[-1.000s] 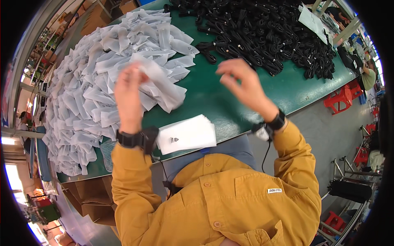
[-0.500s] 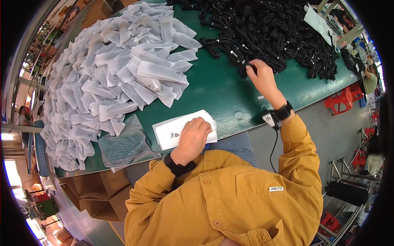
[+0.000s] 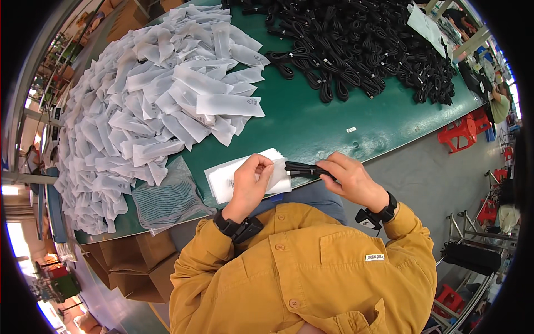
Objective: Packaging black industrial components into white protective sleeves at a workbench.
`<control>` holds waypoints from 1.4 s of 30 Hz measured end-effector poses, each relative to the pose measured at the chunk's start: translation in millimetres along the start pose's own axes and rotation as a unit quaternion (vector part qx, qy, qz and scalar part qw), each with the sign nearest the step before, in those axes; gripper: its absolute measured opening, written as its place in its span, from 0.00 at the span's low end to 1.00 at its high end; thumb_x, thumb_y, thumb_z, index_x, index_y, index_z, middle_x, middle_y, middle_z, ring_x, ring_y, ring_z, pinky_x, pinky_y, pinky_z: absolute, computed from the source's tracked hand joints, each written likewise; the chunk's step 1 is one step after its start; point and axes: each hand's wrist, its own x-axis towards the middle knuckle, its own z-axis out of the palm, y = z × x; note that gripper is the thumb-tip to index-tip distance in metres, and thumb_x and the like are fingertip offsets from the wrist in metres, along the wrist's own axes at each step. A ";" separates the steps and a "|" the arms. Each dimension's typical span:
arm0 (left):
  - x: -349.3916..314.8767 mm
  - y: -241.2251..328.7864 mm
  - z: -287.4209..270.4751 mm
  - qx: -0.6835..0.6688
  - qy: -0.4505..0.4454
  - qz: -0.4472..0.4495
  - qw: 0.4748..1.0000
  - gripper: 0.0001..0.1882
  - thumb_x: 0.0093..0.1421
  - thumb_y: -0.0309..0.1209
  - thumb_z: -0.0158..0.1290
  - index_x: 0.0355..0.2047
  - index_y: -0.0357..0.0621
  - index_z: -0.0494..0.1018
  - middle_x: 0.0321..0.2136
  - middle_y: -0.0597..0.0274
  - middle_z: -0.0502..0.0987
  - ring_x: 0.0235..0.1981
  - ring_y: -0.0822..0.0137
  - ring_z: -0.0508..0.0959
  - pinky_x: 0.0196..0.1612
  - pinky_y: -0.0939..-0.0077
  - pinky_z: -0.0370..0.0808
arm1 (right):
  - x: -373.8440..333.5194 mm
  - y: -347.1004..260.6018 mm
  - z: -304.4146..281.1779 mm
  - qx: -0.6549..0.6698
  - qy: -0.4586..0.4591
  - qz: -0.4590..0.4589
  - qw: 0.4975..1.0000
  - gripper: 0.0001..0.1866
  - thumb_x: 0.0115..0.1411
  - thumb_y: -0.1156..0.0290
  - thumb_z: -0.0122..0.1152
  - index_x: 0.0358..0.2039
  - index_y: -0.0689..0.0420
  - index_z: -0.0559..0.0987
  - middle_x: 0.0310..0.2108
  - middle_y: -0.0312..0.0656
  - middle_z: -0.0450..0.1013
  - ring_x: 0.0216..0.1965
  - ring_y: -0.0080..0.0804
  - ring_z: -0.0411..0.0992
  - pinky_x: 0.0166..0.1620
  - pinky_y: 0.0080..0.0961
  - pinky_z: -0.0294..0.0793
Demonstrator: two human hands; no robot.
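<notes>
My right hand (image 3: pixel 351 179) grips a coiled black cable (image 3: pixel 303 169) and holds it level near the table's front edge. The cable's far end meets the mouth of a thin whitish bag (image 3: pixel 278 172); whether its tip is inside I cannot tell. My left hand (image 3: pixel 250 185) pinches that bag between thumb and fingers. Below it lies a stack of flat white bags (image 3: pixel 220 186). To the left spreads a big heap of whitish bags (image 3: pixel 150 106), and at the far right a heap of coiled black cables (image 3: pixel 356 47).
A clear plastic bag with green-striped contents (image 3: pixel 167 195) lies left of the stack. Open cardboard boxes (image 3: pixel 133 259) stand below the green table (image 3: pixel 311 125). A red stool (image 3: pixel 457 137) is beyond the right edge. A white sheet (image 3: pixel 428 28) rests by the cables.
My right hand has come back from the cable heap with a cable. My left hand has gone from resting on the stack to pinching a bag. One bag on the heap has shifted.
</notes>
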 end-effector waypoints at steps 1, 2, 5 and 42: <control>-0.7 -0.4 1.2 0.007 0.000 0.032 0.999 0.03 0.61 0.19 0.54 0.35 0.34 0.72 0.32 0.59 0.78 0.33 0.71 0.76 0.41 0.78 0.74 | -0.1 1.5 1.5 -0.017 -0.003 -0.025 1.000 0.09 0.56 0.78 0.62 0.39 0.63 0.78 0.27 0.43 0.69 0.26 0.42 0.70 0.27 0.29 0.69; -1.7 -0.8 3.0 0.012 -0.002 0.065 0.998 0.03 0.61 0.19 0.54 0.35 0.34 0.72 0.33 0.59 0.78 0.33 0.71 0.76 0.41 0.77 0.74 | -0.6 4.0 2.6 -0.017 -0.002 -0.024 1.000 0.09 0.56 0.78 0.62 0.39 0.63 0.78 0.27 0.43 0.69 0.26 0.42 0.70 0.27 0.29 0.69; -3.9 0.2 3.7 0.032 -0.009 0.119 0.992 0.03 0.60 0.18 0.54 0.35 0.34 0.72 0.34 0.58 0.77 0.34 0.69 0.76 0.41 0.77 0.74 | 1.2 16.2 4.4 0.120 -0.092 0.077 0.985 0.09 0.57 0.75 0.62 0.39 0.63 0.80 0.26 0.44 0.70 0.26 0.41 0.70 0.28 0.29 0.69; 1.0 5.0 -3.4 0.135 0.036 0.164 0.977 0.04 0.59 0.18 0.53 0.35 0.35 0.71 0.35 0.53 0.76 0.34 0.57 0.76 0.40 0.71 0.73 | 22.6 18.3 5.4 -0.006 0.002 0.055 0.998 0.16 0.55 0.73 0.67 0.42 0.58 0.73 0.33 0.47 0.69 0.30 0.49 0.72 0.32 0.40 0.71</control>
